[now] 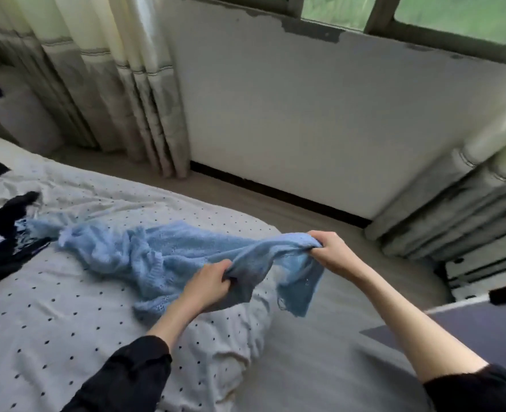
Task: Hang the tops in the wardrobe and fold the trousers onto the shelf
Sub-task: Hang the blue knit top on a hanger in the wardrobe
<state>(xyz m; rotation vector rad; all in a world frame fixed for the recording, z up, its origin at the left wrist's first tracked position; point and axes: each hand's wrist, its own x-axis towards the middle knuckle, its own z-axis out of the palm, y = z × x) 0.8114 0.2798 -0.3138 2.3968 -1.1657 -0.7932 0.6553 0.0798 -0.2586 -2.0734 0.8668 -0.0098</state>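
Both hands grip one edge of the single blue knit top (162,257), the left hand (208,285) and right hand (332,252) each bunching fabric in curled fingers, lifting it off the bed (52,322) near its window-side edge. This looks like the hanging step (no hanger visible); next comes finding the shoulders. One dark garment (2,233) lies at the bed's left edge.

One blue top (156,254), one black garment (5,233), two hands (207,282) (332,251), two curtains (112,84) (465,197), one bed (52,322).
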